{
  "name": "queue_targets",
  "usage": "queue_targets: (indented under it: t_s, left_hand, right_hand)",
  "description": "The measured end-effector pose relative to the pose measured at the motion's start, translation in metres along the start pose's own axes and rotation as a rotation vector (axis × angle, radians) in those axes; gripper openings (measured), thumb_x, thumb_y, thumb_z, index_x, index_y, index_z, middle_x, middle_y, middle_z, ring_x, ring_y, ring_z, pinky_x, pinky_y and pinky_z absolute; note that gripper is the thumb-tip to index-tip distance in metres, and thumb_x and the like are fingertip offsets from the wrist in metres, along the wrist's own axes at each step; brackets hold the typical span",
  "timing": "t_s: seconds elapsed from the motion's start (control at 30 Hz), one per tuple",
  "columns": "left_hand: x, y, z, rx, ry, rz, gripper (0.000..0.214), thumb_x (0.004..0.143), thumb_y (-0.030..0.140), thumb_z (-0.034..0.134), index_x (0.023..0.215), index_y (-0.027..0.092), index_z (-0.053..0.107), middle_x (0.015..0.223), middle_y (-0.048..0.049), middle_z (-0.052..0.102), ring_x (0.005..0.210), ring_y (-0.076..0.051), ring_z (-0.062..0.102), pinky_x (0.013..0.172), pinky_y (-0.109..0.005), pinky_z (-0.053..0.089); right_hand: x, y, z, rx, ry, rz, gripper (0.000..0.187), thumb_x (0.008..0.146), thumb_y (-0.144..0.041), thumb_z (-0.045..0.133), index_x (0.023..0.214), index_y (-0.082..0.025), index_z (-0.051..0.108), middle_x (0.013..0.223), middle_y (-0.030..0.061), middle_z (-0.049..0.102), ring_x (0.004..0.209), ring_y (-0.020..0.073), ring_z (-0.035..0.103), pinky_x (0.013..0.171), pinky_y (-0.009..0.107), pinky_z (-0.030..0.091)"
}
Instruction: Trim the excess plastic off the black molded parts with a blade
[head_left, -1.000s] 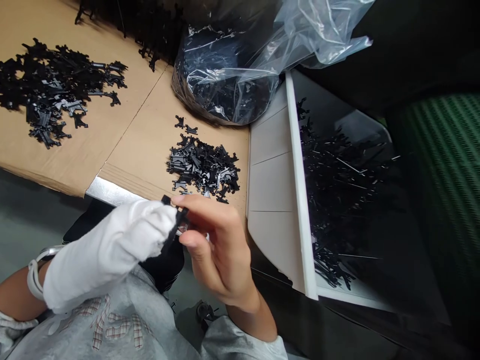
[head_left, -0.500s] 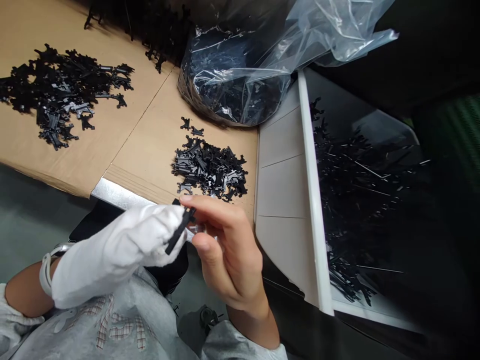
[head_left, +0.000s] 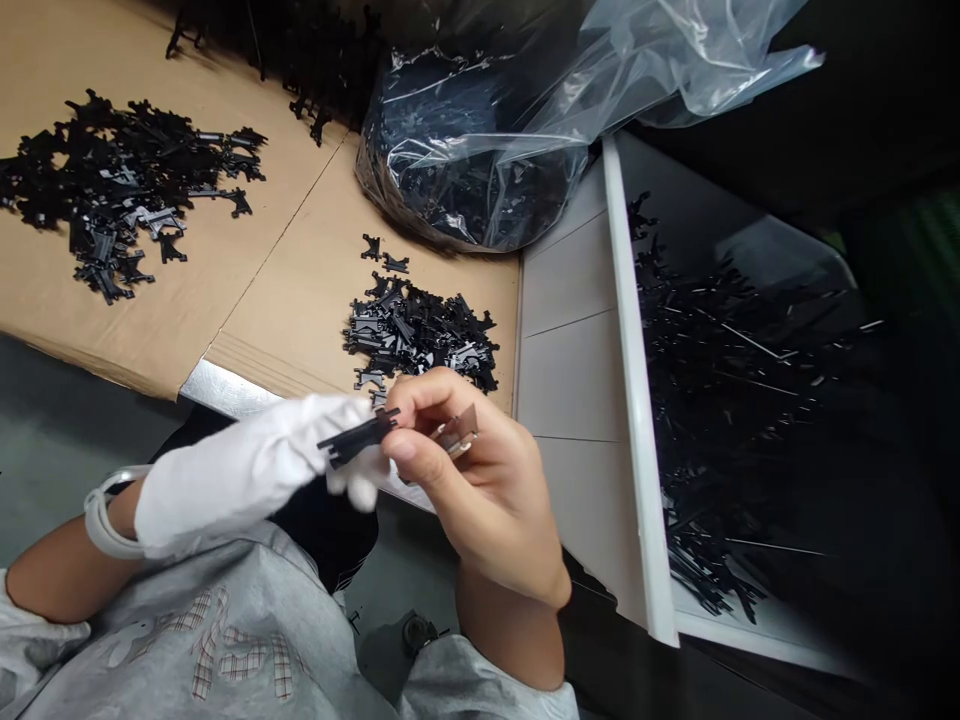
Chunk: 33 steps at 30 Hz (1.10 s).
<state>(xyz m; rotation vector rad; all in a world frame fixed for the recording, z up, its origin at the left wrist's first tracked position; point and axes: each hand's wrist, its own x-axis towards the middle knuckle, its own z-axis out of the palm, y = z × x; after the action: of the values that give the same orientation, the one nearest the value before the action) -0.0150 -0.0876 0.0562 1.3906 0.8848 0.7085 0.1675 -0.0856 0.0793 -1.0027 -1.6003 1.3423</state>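
Observation:
My left hand (head_left: 255, 465), in a white glove, grips the left end of a small black plastic part (head_left: 358, 440) with forked ends. My bare right hand (head_left: 487, 490) pinches the other end of it between thumb and forefinger. A small flat brownish piece with a light metallic edge (head_left: 459, 432) is tucked in the curled fingers of my right hand; its kind I cannot make out. Just beyond my hands, a pile of similar black parts (head_left: 420, 325) lies on the cardboard-covered table (head_left: 262, 330).
A larger heap of black parts (head_left: 127, 190) lies at the left. Behind the near pile stands a clear plastic bag (head_left: 480, 170) of dark pieces. To the right, a white-walled bin (head_left: 637, 420) holds thin black scraps (head_left: 720, 380). The table has a metal edge (head_left: 225, 390).
The black part has turned from steeply slanted to nearly level. My right hand has shifted slightly right and now pinches its end. The brownish piece shows more clearly in that hand.

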Motion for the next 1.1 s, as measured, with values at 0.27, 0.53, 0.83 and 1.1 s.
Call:
queue_targets:
  t_s: [0.27, 0.53, 0.83, 1.1]
  left_hand:
    - [0.0, 0.013, -0.006, -0.001, 0.153, 0.03, 0.027, 0.092, 0.026, 0.054, 0.065, 0.021, 0.054, 0.056, 0.0094, 0.053, 0.049, -0.004, 0.047, 0.048, -0.011, 0.04]
    - [-0.003, 0.014, 0.001, -0.169, 0.249, 0.017, 0.02, 0.085, 0.023, 0.058, 0.065, 0.022, 0.059, 0.048, 0.0114, 0.046, 0.038, -0.003, 0.035, 0.035, -0.015, 0.027]
    - [-0.012, 0.017, 0.002, -0.226, 0.216, -0.058, 0.021, 0.085, 0.023, 0.059, 0.064, 0.023, 0.062, 0.05, 0.0085, 0.052, 0.041, -0.005, 0.039, 0.037, -0.015, 0.032]
    - [-0.017, 0.016, 0.004, -0.264, 0.149, -0.175, 0.026, 0.09, 0.037, 0.062, 0.068, 0.024, 0.064, 0.054, 0.0058, 0.057, 0.046, -0.009, 0.05, 0.044, -0.018, 0.045]
  right_hand:
    - [-0.006, 0.003, -0.01, -0.304, -0.019, -0.119, 0.035, 0.11, -0.053, 0.048, 0.116, -0.022, 0.064, 0.094, 0.0021, 0.066, 0.082, 0.0145, 0.063, 0.069, 0.027, 0.053]
    - [-0.017, 0.018, -0.003, -0.553, 0.064, -0.449, 0.03, 0.113, -0.033, 0.045, 0.137, -0.022, 0.059, 0.103, 0.0039, 0.076, 0.072, 0.0155, 0.061, 0.066, 0.031, 0.051]
    - [-0.02, 0.015, 0.003, -0.529, 0.049, -0.429, 0.028, 0.108, -0.029, 0.055, 0.136, -0.029, 0.059, 0.097, 0.0036, 0.077, 0.067, 0.0189, 0.062, 0.061, 0.034, 0.051]
    - [-0.021, 0.015, 0.004, -0.418, 0.065, -0.423, 0.027, 0.106, -0.028, 0.059, 0.133, -0.032, 0.062, 0.101, 0.003, 0.078, 0.07, 0.0189, 0.068, 0.066, 0.035, 0.059]
